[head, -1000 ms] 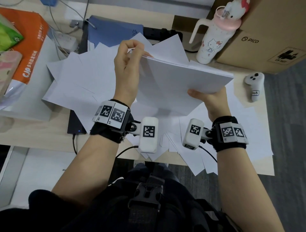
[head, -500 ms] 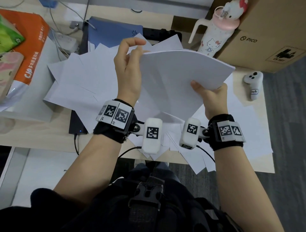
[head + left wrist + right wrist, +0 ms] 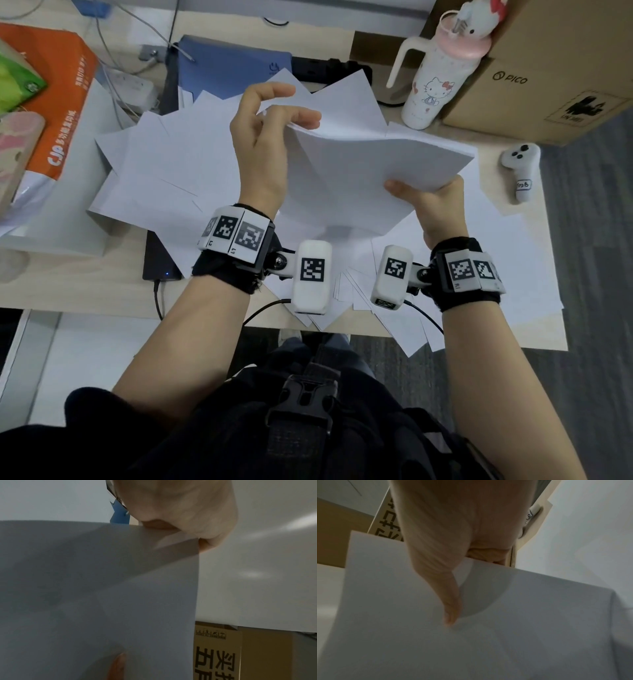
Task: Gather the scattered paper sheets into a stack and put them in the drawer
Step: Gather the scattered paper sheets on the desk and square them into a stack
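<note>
Loose paper sheets (image 3: 164, 178) cover the desk (image 3: 85, 291); the gathered paper stack (image 3: 370, 171) hangs above them. The right hand (image 3: 431, 205) grips its near edge, while the left hand (image 3: 263, 144) pinches its far-left corner. Best to tap edges flush before collecting more.

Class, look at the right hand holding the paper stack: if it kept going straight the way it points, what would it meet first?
Probably the PICO cardboard box at the desk's far edge; the right hand points that way under the paper stack, though depth is unclear.
</note>
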